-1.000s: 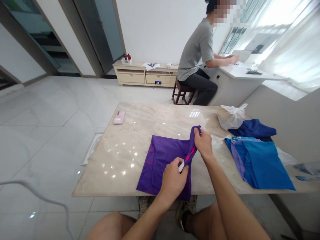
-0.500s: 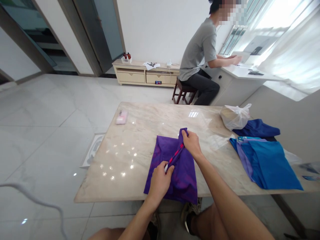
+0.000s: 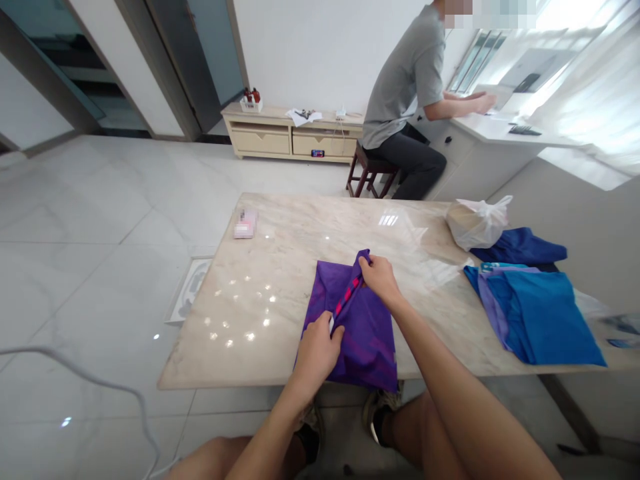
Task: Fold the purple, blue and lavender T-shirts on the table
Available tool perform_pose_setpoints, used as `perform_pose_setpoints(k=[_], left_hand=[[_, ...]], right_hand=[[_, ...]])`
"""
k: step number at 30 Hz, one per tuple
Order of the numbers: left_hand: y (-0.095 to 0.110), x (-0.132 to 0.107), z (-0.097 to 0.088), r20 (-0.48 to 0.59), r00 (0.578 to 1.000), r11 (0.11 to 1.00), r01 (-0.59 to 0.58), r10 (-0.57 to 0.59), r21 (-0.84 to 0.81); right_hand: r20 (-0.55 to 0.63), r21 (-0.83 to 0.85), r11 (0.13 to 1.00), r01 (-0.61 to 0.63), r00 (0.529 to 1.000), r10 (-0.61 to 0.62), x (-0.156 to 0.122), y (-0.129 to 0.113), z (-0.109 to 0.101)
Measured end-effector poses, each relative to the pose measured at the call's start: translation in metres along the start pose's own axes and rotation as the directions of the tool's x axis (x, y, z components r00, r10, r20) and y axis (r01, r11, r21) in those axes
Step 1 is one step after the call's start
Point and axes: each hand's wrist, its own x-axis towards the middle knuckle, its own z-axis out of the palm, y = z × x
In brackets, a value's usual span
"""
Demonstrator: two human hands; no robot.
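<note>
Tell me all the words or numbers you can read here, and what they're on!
Nothing here can be read.
Small pink box on the beige marble table: blurred, unreadable.
Pale tag on the folded blue clothes: too small to read.
Folded purple cloth pinched by left hand and right hand: no lettering shows.

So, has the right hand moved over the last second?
Yes. The right hand, pinching the striped edge of the purple garment, has moved left, away from the white plastic bag and toward the pink box.
</note>
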Motion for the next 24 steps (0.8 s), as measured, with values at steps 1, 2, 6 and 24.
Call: perform_pose_setpoints(k=[1, 2, 6, 24], left_hand=[[0.0, 0.0, -0.001, 0.008, 1.0, 1.0, 0.004, -0.004, 0.022], [0.0, -0.001, -0.002, 0.02, 1.0, 0.999, 0.005, -0.006, 0.043], [-0.001, -0.001, -0.012, 0.074, 0.997, 0.994, -0.009, 0.001, 0.108], [0.016, 0.016, -0.037, 0.016, 0.99, 0.811, 0.104, -0.138, 0.576]], right_hand=[[0.008, -0.001, 1.0, -0.002, 1.0, 0.002, 0.0, 0.0, 0.001], [0.013, -0.001, 1.0, -0.005, 1.0, 0.005, -0.001, 0.0, 0.003], [0.051, 0.02, 1.0, -0.01, 0.999, 0.008, -0.003, -0.005, 0.009], [0.072, -0.246, 0.969, -0.034, 0.996, 0.054, -0.028, 0.057, -0.076]])
